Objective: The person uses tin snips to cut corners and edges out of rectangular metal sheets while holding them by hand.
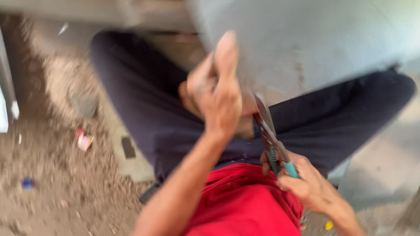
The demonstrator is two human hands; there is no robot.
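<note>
The picture is blurred by motion. My left hand [216,89] grips the lower left edge of a large grey metal sheet [306,39] that slants across the top right, thumb up along its face. My right hand [306,181] holds a pair of snips with teal handles [273,140]; the dark reddish blades point up toward the sheet's lower edge, just right of my left hand. I am seated low, with dark trousers [144,100] on spread knees and a red shirt [243,203] at the bottom.
Dirt ground with gravel lies to the left. On it are a small red and white wrapper [83,140], a blue scrap [27,182] and a flat grey stone [85,105]. A pale concrete slab [131,155] sits under my left thigh.
</note>
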